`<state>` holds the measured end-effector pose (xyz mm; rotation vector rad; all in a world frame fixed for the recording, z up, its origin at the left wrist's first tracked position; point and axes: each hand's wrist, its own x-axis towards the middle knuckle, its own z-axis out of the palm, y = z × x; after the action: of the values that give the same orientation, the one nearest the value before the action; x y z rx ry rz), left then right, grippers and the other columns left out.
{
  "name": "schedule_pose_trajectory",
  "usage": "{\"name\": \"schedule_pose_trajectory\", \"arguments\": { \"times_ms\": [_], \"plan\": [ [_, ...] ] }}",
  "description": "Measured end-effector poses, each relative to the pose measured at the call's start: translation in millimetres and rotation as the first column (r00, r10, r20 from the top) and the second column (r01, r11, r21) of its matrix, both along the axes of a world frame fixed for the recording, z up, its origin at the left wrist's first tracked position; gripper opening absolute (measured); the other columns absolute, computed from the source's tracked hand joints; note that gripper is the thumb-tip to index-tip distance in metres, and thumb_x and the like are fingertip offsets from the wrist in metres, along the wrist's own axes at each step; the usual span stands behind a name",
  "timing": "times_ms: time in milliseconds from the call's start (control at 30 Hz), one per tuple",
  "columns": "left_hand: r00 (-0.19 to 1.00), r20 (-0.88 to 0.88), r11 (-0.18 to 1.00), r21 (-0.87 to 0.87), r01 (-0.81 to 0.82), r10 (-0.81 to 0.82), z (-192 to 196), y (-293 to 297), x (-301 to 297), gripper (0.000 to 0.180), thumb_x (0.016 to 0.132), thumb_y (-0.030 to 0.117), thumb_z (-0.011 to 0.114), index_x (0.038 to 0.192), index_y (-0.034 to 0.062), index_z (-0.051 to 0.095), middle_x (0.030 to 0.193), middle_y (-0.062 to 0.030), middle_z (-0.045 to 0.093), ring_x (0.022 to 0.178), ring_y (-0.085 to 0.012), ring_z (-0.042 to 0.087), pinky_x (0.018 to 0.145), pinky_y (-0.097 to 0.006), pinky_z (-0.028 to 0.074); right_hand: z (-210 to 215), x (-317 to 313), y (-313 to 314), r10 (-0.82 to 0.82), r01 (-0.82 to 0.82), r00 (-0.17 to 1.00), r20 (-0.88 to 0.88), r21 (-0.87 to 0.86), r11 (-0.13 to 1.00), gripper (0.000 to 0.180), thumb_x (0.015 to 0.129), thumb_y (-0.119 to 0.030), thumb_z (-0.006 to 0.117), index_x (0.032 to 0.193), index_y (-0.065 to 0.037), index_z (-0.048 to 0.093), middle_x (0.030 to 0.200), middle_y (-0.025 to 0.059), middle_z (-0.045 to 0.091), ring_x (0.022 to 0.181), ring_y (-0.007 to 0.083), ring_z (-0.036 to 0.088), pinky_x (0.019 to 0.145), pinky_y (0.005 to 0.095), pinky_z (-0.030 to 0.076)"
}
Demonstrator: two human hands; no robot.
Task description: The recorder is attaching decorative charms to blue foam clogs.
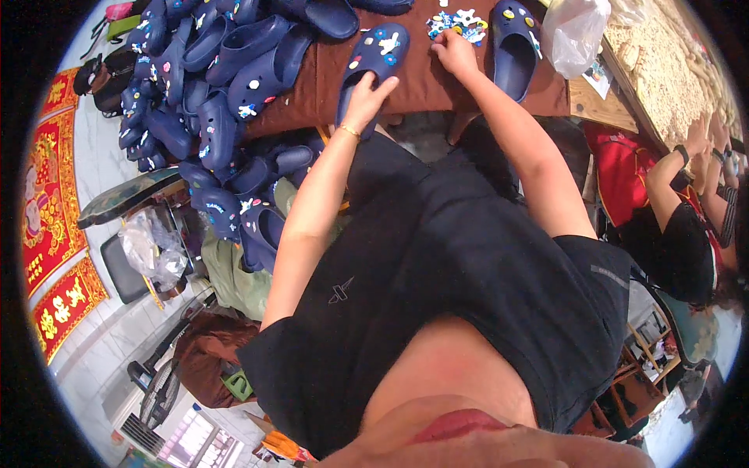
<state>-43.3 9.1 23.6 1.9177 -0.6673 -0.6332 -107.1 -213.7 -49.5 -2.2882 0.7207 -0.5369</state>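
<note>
A navy-blue clog (392, 39) with several small white, blue and yellow charms on its toe lies on the brown cloth. My left hand (368, 103) grips it, the fingers inside the foot opening and the thumb out to the side. To the right, my right hand (455, 56) is at the near edge of a small pile of loose charms (468, 27), its fingers drawn together; whatever they pinch is hidden. Another navy clog (515, 51), bearing a few charms, lies to the right of my right hand.
Many navy clogs (246, 62) are heaped at the left of the brown-covered table (417, 78), some lower beside it. A clear plastic bag (576, 35) sits at the right. A tray of pale pieces (663, 62) stands farther right, where another person's arms (671, 171) reach in.
</note>
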Motion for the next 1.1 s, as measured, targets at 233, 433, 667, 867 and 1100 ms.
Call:
{"name": "schedule_pose_trajectory", "arguments": {
  "times_ms": [233,433,667,867,1100],
  "plan": [
    [0.96,0.22,0.964,0.239,0.119,-0.173,-7.9,-14.1,-2.0,0.048,0.074,0.039,0.065,0.082,-0.0073,0.059,0.077,-0.0243,0.06,0.071,-0.0359,0.059,0.066,-0.04,0.046,-4.1,22.7,11.7,-0.06,-0.03,0.987,0.148,0.542,0.84,0.026,0.069,-0.023,0.069,0.09,-0.006,0.067,0.079,0.0083,0.066,0.074,0.0187,0.064,0.07,0.0311,0.049],
    [0.998,0.06,0.998,0.049,-0.039,0.036,-13.2,-15.4,-2.7,0.051,0.077,0.042,0.063,0.09,-0.0068,0.058,0.082,-0.021,0.062,0.076,-0.0275,0.06,0.07,-0.036,0.045,47.4,34.7,33.2,0.046,-0.092,0.98,0.194,0.235,0.968,0.022,0.073,-0.022,0.067,0.089,-0.008,0.067,0.082,0.011,0.066,0.075,0.0212,0.064,0.07,0.032,0.05],
    [0.989,0.144,0.999,-0.016,-0.031,0.033,-32.7,-13.2,-3.1,0.053,0.079,0.047,0.06,0.076,-0.0055,0.054,0.071,-0.016,0.056,0.066,-0.0195,0.05,0.063,-0.034,0.041,58.5,67.1,50.1,0.372,-0.363,0.927,0.043,-0.143,0.921,0.018,0.075,-0.02,0.061,0.09,-0.012,0.066,0.087,0.0093,0.064,0.084,0.0276,0.061,0.073,0.0397,0.049],
    [0.998,0.059,0.999,-0.001,-0.035,0.035,-32.5,-15.0,-3.6,0.049,0.077,0.044,0.062,0.088,-0.004,0.057,0.078,-0.018,0.061,0.072,-0.0262,0.058,0.068,-0.036,0.044,43.9,82.6,49.9,0.534,-0.526,0.839,-0.1,-0.397,0.752,0.015,0.076,-0.017,0.058,0.087,-0.012,0.066,0.088,0.0081,0.064,0.085,0.0274,0.061,0.073,0.0402,0.049],
    [0.998,0.062,0.999,-0.011,-0.03,0.031,-38.4,-16.4,4.3,0.048,0.078,0.043,0.062,0.088,-0.0036,0.057,0.076,-0.0164,0.061,0.072,-0.026,0.058,0.067,-0.036,0.044,50.2,80.0,44.3,0.596,-0.648,0.756,-0.27,-0.435,0.625,0.02,0.071,-0.014,0.059,0.088,-0.017,0.069,0.092,0.0042,0.064,0.095,0.0229,0.057,0.08,0.0379,0.044]
  ]
}}
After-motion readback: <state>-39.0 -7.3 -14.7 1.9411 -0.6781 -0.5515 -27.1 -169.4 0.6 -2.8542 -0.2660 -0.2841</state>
